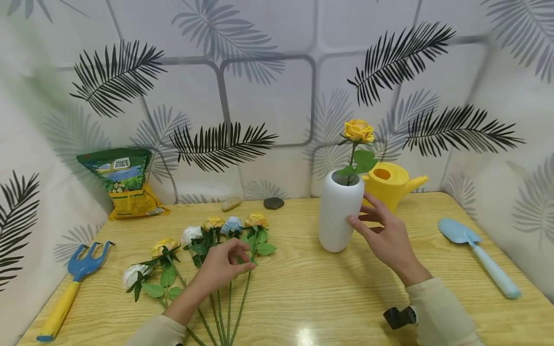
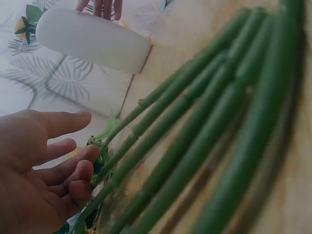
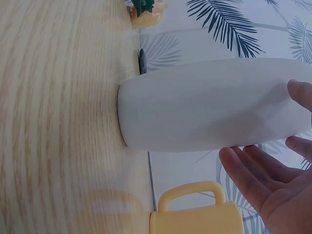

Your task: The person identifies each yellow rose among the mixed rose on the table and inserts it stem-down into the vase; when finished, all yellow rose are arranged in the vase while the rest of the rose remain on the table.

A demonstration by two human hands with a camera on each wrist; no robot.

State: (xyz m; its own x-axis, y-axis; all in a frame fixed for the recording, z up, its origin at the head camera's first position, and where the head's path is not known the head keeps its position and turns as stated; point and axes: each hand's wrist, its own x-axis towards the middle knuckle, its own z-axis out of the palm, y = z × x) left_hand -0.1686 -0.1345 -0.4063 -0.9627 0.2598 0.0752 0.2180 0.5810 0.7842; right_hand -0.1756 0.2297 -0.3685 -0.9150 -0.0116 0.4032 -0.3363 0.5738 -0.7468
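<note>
The left hand (image 1: 222, 266) hangs over a bunch of artificial roses (image 1: 203, 245) lying on the wooden table (image 1: 303, 288), well to the left of the white vase (image 1: 339, 216). Its fingers are loosely curled, and the fingertips (image 2: 80, 168) touch the leaves at the top of the green stems (image 2: 195, 141); the wrist view shows the palm open, with no stem clasped. The right hand (image 1: 387, 235) sits just right of the vase, fingers spread and nearly straight, with the thumb tip (image 3: 300, 92) against the vase wall and the other fingers (image 3: 248, 178) slightly off it.

The vase stands upright on the table and holds a single yellow rose (image 1: 358, 130) with green leaves. Directly behind the vase and touching-close to it is a yellow watering can (image 1: 391, 182). Farther right of the vase lies a light blue trowel (image 1: 476, 250). Left of the vase, beyond the roses, a blue and yellow hand rake (image 1: 73, 283) lies near the table's edge, and a green and yellow bag (image 1: 125, 180) leans against the leaf-patterned wall. Two small stones (image 1: 255, 203) rest at the wall, left of the vase.
</note>
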